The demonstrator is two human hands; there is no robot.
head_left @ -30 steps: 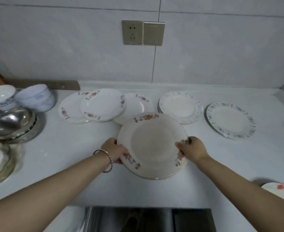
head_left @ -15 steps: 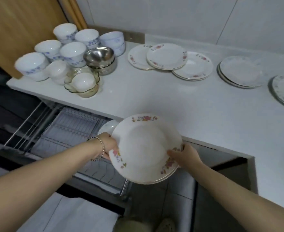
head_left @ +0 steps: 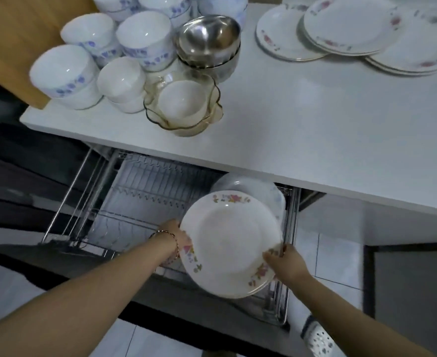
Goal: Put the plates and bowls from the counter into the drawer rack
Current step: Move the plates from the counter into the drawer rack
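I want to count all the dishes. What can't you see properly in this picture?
All from the head view:
1. Rack plates: mostly behind the held plate and under the counter edge, so no count.
2. Back bowls: cut off by the top edge.
3. Counter plates: overlapping, and cut by the top and right edges.
4. Left hand fingers: hidden behind the held plate.

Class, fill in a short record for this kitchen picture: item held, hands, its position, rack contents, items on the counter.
Held: floral plate
Hands: left hand grips its left rim, right hand its lower right rim
Position: over the right end of the drawer rack
Rack contents: a pale plate behind the held one
On the counter: white bowls, steel bowl, glass bowl, plates
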